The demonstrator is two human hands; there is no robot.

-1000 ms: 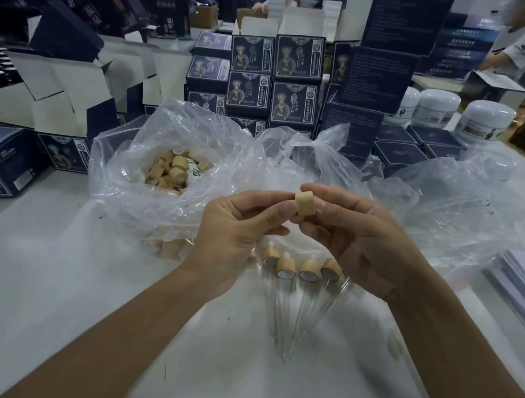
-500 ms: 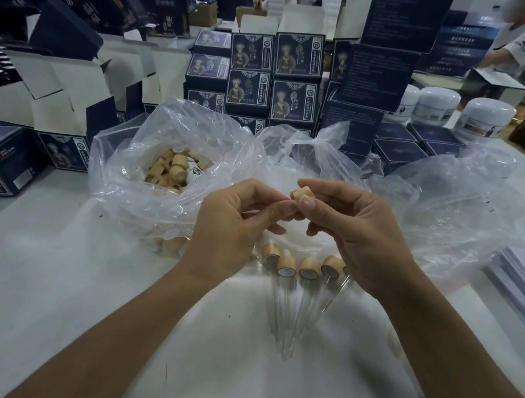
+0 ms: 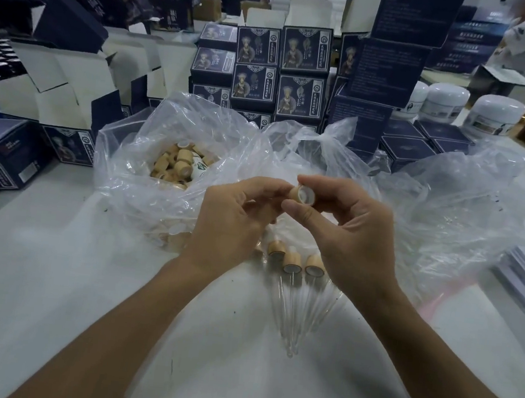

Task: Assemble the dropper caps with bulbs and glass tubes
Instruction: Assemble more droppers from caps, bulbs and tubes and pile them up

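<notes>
Wood-look cylindrical dropper cap point(image 3: 301, 194), white inside, pinched by my right hand point(image 3: 345, 230) thumb & forefinger above the table point(image 3: 52, 274). Left hand point(image 3: 230, 218) curled beside it; can't tell if it holds anything. Finished droppers point(image 3: 293, 267) lie below.

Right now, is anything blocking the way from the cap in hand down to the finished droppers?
Nothing separate does. The right hand pinches the cap above the droppers; the hand itself covers part of that row, and the left hand sits beside it.
</notes>
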